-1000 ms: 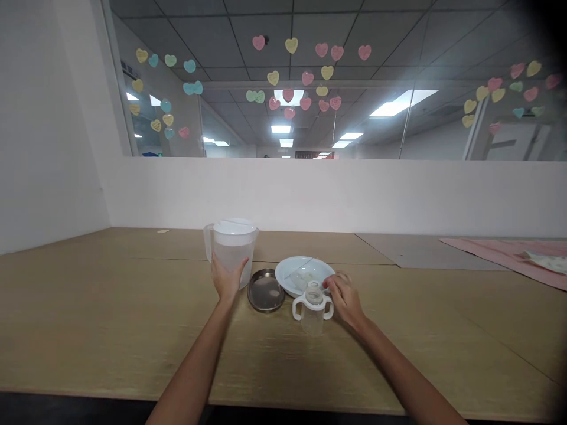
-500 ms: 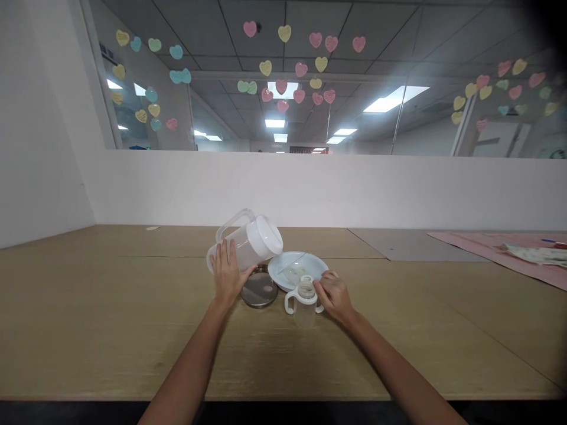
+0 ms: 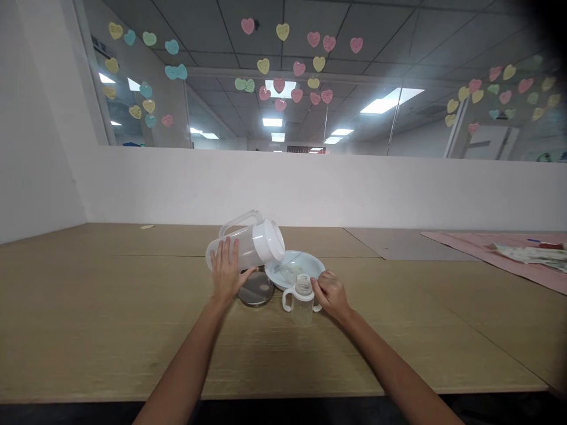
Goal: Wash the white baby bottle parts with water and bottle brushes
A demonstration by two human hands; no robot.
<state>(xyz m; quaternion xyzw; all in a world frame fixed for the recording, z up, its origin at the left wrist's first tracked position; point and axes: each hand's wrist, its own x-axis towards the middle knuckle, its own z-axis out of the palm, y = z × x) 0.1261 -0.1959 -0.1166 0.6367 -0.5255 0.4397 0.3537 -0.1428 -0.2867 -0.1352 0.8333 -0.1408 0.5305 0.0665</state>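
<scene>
My left hand point(image 3: 227, 270) grips a clear pitcher point(image 3: 246, 248) by its body, fingers wrapped over the side. The pitcher lies almost on its side in the air, its white lid point(image 3: 271, 239) tipped down to the right and its handle on top. Below and to the right of the lid stands an upright clear baby bottle point(image 3: 302, 308) with two white handles and an uncovered neck. My right hand point(image 3: 331, 293) is closed on the bottle's right handle. Whether liquid leaves the spout I cannot tell.
Behind the bottle sits a pale blue-white bowl point(image 3: 305, 264) with a clear item inside. A round dark metal dish point(image 3: 257, 289) rests under the pitcher. Farther right, a grey mat point(image 3: 416, 245) and a pink cloth point(image 3: 469, 248) cover the wooden table point(image 3: 133, 330). A white wall stands behind.
The pitcher has tilted a little further, its lid end lower and nearer the bottle. My right hand stays on the bottle's handle. The whole view has shifted slightly.
</scene>
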